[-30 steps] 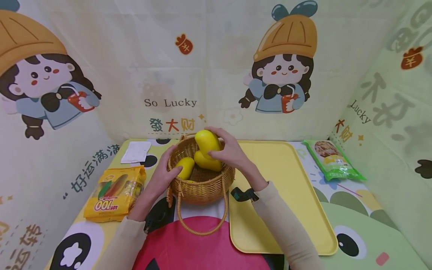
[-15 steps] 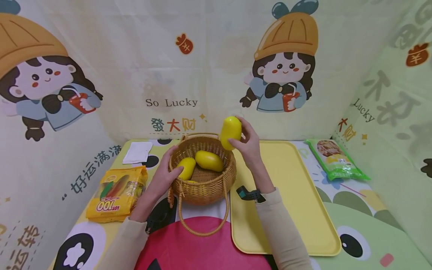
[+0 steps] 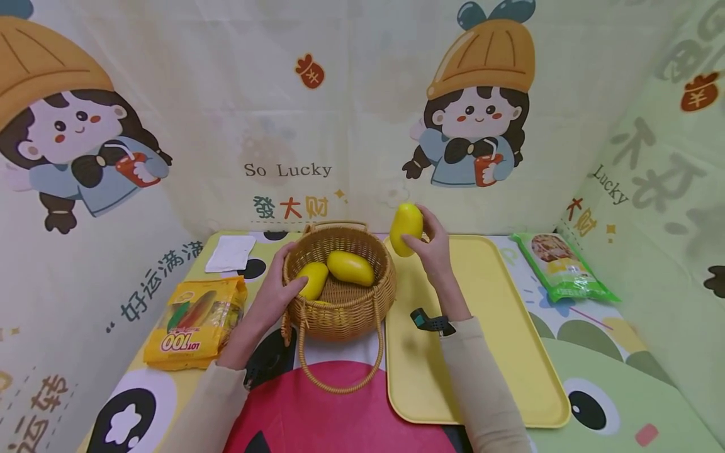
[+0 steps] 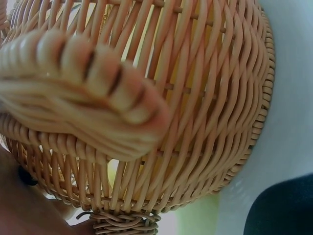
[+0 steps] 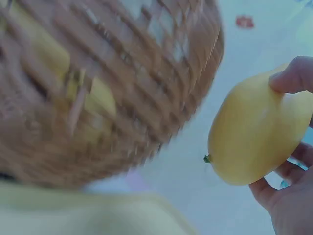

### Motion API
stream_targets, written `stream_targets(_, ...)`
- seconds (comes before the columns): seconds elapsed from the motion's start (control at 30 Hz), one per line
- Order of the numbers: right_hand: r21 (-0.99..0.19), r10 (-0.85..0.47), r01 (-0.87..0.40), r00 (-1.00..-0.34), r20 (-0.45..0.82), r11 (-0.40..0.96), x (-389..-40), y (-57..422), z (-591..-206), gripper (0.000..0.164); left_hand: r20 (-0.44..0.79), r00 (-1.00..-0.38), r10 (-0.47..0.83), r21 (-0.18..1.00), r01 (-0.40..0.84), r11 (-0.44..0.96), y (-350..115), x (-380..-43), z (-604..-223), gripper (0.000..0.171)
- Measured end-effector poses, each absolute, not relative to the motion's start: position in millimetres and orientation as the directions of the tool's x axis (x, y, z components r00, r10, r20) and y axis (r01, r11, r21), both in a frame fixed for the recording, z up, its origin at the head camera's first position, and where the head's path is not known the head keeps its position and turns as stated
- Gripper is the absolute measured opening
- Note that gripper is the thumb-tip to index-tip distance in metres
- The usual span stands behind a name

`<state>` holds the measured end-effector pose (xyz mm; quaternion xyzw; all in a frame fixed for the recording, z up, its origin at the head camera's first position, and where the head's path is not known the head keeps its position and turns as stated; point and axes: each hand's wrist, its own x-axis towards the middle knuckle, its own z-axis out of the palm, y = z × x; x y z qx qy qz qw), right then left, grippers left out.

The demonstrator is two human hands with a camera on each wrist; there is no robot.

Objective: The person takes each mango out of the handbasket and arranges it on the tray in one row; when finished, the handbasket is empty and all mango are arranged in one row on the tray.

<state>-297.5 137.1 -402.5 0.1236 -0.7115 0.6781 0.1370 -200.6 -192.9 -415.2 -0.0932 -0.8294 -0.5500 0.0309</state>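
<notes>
A yellow mango (image 3: 405, 228) is held up over the far left part of the yellow tray (image 3: 481, 352), just right of the basket. My right hand (image 3: 436, 251) grips it between thumb and fingers; in the right wrist view the mango (image 5: 254, 129) shows a small green stem tip. My left hand (image 3: 276, 289) holds the left rim of the wicker basket (image 3: 345, 322), thumb over the inner side. Inside lie a mango (image 3: 351, 268) at the back and another mango (image 3: 313, 280) by my left thumb. A further yellow patch peeks out below them, mostly hidden by the front rim.
An orange snack bag (image 3: 192, 324) lies left of the basket, with a white packet (image 3: 229, 253) behind it. Beyond the tray's right edge is a green-edged snack bag (image 3: 563, 267). One basket handle (image 3: 340, 391) hangs forward onto the patterned tablecloth. Printed cloth walls surround the table.
My right hand has lifted the mango out of the basket and carried it right, over the tray's edge. My left hand stays on the basket rim.
</notes>
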Motion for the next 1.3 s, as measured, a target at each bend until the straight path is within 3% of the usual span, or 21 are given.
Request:
stream_targets(0.47,-0.956,0.025,-0.065,-0.997,0.075,0.287,-312.1,150.5,-454.8,0.073,0.155,-0.981,0.117,0.919,0.186,0.347,-187.1,-199.9,-419.6,0.075)
stream_targets(0.83,-0.934,0.143,-0.054,-0.983,0.111,0.353,-315.9,142.0,-463.0,0.066,0.15,-0.984,0.091,0.916,0.173,0.361,-191.1,-200.1,-416.0,0.073)
stream_targets(1.07,-0.921,0.133,-0.058,-0.984,0.118,0.386,-315.9,136.3,-463.1,0.058,0.148,-0.985,0.086,0.911,0.17,0.377,-192.1,-202.8,-414.5,0.073)
stream_targets(1.3,-0.871,0.075,-0.079,-0.988,0.132,0.485,-318.4,131.3,-463.5,0.067,0.14,-0.986,0.093,0.916,0.165,0.366,-193.4,-201.8,-415.6,0.073)
